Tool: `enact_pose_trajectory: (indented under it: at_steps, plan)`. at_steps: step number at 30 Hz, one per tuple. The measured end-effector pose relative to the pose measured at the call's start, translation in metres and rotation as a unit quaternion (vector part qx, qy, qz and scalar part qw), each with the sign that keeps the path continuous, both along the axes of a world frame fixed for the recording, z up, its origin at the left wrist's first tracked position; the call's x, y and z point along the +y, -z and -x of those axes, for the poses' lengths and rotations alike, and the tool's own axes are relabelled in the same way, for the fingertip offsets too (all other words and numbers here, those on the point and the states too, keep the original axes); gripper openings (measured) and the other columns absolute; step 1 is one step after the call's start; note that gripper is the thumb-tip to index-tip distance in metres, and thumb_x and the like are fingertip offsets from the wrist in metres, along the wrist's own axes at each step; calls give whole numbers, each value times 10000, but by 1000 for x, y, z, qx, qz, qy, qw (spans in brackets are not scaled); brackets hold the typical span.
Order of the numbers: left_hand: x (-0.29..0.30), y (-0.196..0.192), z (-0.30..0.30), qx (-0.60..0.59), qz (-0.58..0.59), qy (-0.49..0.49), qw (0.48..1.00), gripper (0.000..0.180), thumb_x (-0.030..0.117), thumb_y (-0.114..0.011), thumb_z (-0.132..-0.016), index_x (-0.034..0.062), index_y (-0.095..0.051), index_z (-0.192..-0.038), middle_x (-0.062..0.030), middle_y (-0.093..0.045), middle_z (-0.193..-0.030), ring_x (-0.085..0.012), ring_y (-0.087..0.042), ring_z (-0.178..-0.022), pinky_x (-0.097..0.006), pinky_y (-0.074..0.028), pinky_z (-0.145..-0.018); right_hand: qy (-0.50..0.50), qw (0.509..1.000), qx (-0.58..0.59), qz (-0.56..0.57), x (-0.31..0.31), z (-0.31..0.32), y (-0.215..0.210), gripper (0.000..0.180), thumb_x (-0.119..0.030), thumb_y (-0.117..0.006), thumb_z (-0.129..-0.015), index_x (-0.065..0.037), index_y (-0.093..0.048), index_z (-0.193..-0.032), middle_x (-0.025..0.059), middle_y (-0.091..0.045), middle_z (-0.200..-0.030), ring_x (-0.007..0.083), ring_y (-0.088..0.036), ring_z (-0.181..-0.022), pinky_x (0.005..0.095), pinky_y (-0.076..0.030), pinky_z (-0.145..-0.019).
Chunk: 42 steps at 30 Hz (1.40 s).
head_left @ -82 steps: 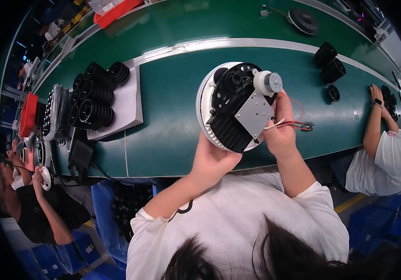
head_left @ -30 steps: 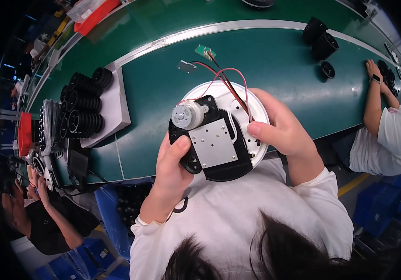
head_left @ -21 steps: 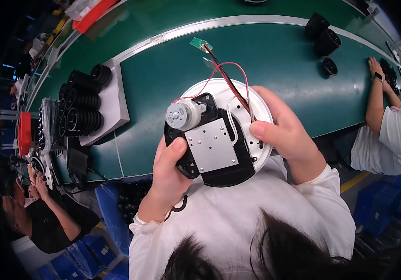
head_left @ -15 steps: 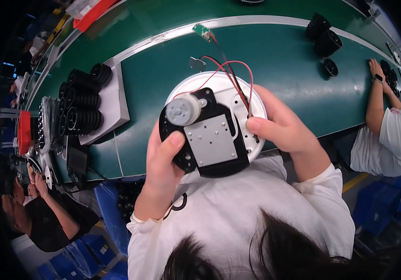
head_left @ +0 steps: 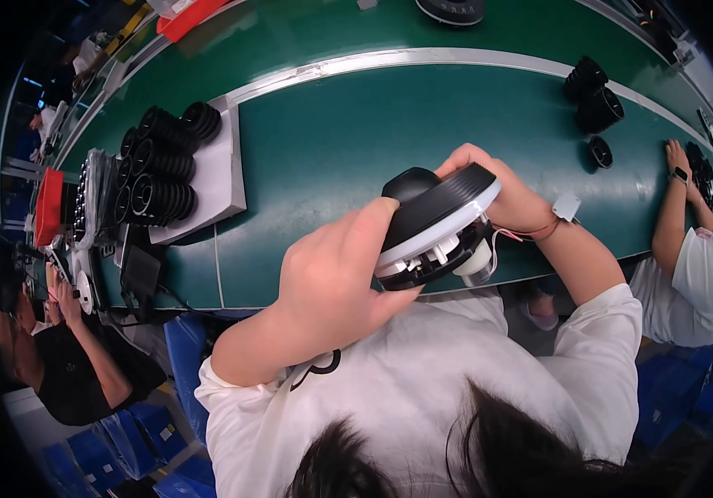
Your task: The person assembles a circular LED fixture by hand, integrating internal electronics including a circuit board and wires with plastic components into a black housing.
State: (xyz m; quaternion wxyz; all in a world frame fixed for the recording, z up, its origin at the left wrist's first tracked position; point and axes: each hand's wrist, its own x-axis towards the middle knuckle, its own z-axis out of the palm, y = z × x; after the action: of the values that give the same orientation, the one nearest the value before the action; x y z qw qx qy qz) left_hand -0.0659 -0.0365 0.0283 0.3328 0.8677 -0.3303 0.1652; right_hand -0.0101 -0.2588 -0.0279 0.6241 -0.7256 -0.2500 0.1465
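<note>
A round black-and-white motor housing [head_left: 444, 207] is held tilted above the near edge of the green workbench, its ribbed black side facing up and away. My left hand [head_left: 327, 261] is closed on its left rim, fingers over the top and thumb underneath. At the far right rim my right hand [head_left: 498, 178] grips it too, its fingers partly hidden behind the housing. The pale cylindrical motor [head_left: 477, 264] shows at the underside. Thin wires run right to a small flat metal piece [head_left: 566, 207], hanging by my right wrist. The green circuit board is not visible.
Left on the bench, stacks of black ribbed rings [head_left: 157, 174] rest on a white tray [head_left: 232, 166]. More black rings [head_left: 600, 109] stand at the far right. Past a metal rail lies a round black part [head_left: 452, 10]. Co-workers sit at both sides.
Both hands have turned the housing over and tilted it, so the motor and metal plate no longer face up. The loose wires have swung from the far side to the right.
</note>
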Motion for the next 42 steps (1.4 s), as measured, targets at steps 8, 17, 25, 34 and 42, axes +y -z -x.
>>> enact_pose_trajectory:
  at_steps: [8, 17, 25, 34, 42]
  plan:
    - [11, -10, -108, -136, -42, -234, 962, 535, 283, -699, -638, 8, -430, -1009, -141, -568, -707, -285, -587, -603, -347, -473, -524, 37, 996, 75, -25, 3, -27, 41, 342, -76, -502, -817, -33, -384, -1136, 46, -565, -860, 90, -531, -744, 233, -434, -690]
    - [72, 20, -298, -91, -308, -425, 846, 466, 310, -637, -698, 40, -361, -958, -182, -578, -800, -331, -599, -686, -385, -498, -562, -22, 991, -105, 82, 10, -16, 37, 227, -101, -515, -738, -85, -520, -964, 28, -599, -722, 178, -569, -615, 303, -437, -549]
    - [67, 60, -323, -69, -381, -497, 777, 466, 325, -669, -673, 88, -385, -956, -159, -534, -888, -312, -585, -782, -404, -506, -594, -88, 984, -99, 121, 10, -16, 28, 212, -100, -490, -737, -99, -545, -942, 22, -591, -747, 190, -568, -707, 340, -425, -693]
    - [61, 63, -296, 11, -292, -515, 806, 394, 238, -596, -663, 21, -435, -949, -215, -508, -941, -342, -519, -894, -423, -487, -674, -111, 977, -131, 130, -1, -16, 30, 196, -77, -491, -742, -99, -550, -927, 26, -591, -812, 198, -560, -793, 341, -410, -752]
    - [23, 29, -175, -196, -230, -321, 898, 439, 205, -609, -637, 39, -476, -1021, -180, -478, -1066, -333, -433, -1063, -442, -399, -815, -132, 978, -116, 117, 0, -22, 25, 197, -53, -511, -706, -85, -563, -894, 38, -595, -799, 197, -572, -709, 334, -426, -715]
